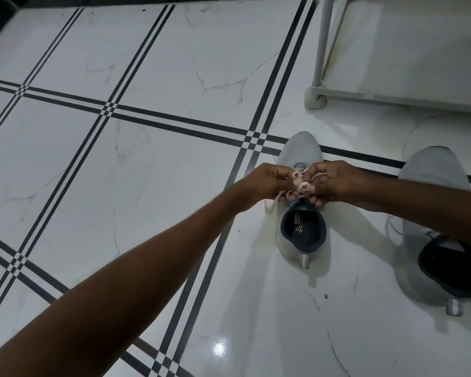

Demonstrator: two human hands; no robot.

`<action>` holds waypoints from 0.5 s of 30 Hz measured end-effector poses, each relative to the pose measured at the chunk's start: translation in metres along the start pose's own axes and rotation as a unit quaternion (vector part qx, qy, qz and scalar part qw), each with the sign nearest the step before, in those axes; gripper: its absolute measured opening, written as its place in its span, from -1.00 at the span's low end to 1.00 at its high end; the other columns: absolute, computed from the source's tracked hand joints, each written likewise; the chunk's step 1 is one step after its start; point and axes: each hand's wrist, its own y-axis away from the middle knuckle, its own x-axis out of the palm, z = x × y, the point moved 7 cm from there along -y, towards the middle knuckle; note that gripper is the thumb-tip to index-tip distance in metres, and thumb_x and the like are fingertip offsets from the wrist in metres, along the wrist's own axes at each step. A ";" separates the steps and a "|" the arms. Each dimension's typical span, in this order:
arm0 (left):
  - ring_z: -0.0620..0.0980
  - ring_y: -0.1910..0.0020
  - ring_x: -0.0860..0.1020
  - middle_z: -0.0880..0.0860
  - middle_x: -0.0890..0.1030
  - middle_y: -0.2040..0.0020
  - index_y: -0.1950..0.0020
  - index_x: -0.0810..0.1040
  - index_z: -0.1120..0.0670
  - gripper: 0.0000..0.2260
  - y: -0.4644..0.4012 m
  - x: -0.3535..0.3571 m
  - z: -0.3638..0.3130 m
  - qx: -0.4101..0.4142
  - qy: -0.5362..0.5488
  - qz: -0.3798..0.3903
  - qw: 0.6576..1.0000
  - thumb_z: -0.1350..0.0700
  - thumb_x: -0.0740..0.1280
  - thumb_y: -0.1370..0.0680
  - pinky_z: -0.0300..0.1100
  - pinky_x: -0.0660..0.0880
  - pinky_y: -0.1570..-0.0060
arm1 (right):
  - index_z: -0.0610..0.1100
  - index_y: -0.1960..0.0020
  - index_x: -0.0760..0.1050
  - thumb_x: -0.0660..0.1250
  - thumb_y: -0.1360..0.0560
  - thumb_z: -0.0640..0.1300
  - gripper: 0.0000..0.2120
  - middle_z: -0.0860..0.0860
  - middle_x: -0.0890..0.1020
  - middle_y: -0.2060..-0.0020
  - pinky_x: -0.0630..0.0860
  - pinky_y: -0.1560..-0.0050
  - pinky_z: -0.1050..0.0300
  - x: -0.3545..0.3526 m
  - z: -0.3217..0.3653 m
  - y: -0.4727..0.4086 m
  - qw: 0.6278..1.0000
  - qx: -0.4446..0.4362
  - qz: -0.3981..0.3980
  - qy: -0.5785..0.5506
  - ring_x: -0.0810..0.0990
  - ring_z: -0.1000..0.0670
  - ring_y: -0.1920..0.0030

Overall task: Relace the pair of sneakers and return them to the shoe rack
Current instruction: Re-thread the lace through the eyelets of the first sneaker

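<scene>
Two light grey sneakers with dark linings stand on the tiled floor, toes pointing away from me. Over the laces of the left sneaker [301, 148], my left hand [264, 183] and my right hand [331, 180] meet, each pinching the pale lace [381, 186] wound in loops around my fingertips. A loose lace end [271, 204] trails down the shoe's left side. The right sneaker [433, 170] stands apart at the far right, partly crossed by my right forearm, with its lace lying loose beside it.
The white shoe rack [321, 50] stands at the top right, its corner foot [314, 97] on the floor just beyond the left sneaker. White marble tiles with black stripe bands [174, 123] spread out to the left.
</scene>
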 end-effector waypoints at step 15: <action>-0.07 0.27 0.55 -0.09 0.56 0.27 0.25 0.56 0.06 -0.91 0.022 0.012 -0.029 0.161 -0.307 -0.308 0.886 0.18 0.45 -0.40 -0.13 0.49 0.25 | -0.15 -0.11 0.63 0.27 -0.57 -0.35 -0.77 -0.11 0.71 0.24 0.61 0.30 0.25 -0.002 -0.004 -0.010 0.998 0.050 0.044 0.011 0.65 0.04 0.34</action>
